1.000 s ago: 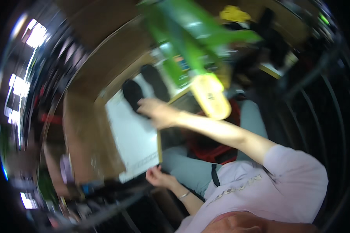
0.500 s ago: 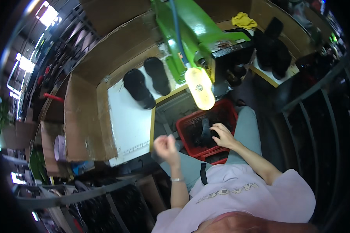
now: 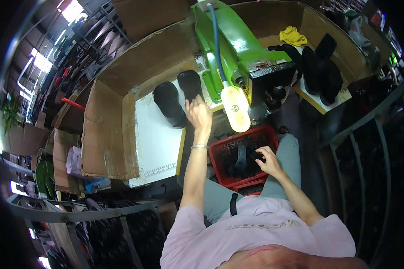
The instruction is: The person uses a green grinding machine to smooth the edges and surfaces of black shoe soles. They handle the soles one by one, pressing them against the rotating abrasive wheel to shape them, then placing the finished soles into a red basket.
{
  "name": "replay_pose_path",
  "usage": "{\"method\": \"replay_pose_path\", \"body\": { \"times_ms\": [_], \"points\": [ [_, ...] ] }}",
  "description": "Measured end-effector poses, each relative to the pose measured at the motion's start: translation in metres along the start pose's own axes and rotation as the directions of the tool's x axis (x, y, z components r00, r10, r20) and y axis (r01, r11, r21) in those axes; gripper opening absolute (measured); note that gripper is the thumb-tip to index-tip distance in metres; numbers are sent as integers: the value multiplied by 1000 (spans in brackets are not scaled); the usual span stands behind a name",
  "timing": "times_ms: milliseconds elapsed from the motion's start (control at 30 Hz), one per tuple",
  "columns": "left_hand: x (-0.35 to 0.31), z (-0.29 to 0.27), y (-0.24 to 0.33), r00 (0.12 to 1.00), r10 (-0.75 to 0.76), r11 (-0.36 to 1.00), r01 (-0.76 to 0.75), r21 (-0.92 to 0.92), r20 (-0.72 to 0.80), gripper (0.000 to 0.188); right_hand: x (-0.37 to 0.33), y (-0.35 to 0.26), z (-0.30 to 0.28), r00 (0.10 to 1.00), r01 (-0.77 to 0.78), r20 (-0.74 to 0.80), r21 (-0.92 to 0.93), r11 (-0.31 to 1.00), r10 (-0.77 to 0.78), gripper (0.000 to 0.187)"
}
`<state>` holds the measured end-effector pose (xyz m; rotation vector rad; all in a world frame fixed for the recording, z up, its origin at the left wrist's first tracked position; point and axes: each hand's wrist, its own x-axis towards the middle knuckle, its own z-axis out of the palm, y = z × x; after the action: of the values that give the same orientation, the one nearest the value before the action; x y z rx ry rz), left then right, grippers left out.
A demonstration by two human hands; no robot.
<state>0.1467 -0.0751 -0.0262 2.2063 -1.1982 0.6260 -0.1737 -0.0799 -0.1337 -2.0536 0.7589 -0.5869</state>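
Two black shoes stand side by side on the white tabletop (image 3: 159,152), the left shoe (image 3: 167,101) and the right shoe (image 3: 189,82). My left hand (image 3: 199,115) reaches up to the near end of the right shoe, fingers apart and slightly bent; a firm grip on it does not show. Over the red basket (image 3: 220,171) by my knees hovers my right hand (image 3: 269,162), its fingers loosely curled, thumb apart, nothing visible in them. Inside the basket lie dark pieces, among them a greyish strip (image 3: 241,155), too dim to name.
A green machine (image 3: 238,40) with a lit yellow lamp (image 3: 235,110) on a blue cable rises ahead. More black shoes (image 3: 321,74) and a yellow cloth (image 3: 293,36) are at the right. Cardboard walls (image 3: 107,130) edge the table; metal rails (image 3: 377,116) curve beside me.
My left hand has swung forward from near my lap to the right shoe. My right hand stays above the basket, drawn slightly away from the greyish strip. The view has shifted a little.
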Motion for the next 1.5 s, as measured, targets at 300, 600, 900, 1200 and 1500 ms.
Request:
{"method": "replay_pose_path", "body": {
  "times_ms": [300, 600, 900, 1200, 1500],
  "points": [
    [-196, -117, 55, 804, -528, -92, 264, -960, 272, 42, 39, -36, 18, 906, -399, 418, 791, 463, 67, 53],
    [-234, -108, 68, 768, -146, -71, 621, -780, 624, 64, 24, -64, 22, 938, -182, 324, 769, 613, -128, 39],
    [-137, -78, 100, 918, -73, 203, 395, -896, 389, 20, 11, 3, 6, 977, -180, 202, 587, 789, 73, 42],
    [-98, -70, 143, 899, -149, 223, 437, -871, 413, 15, -16, 9, 27, 858, -511, 496, 851, 118, 134, 54],
    [-108, -76, 137, 864, -210, 156, 491, -857, 457, 13, -46, -1, -2, 787, -607, 593, 793, 45, 168, 58]
  ]
}}
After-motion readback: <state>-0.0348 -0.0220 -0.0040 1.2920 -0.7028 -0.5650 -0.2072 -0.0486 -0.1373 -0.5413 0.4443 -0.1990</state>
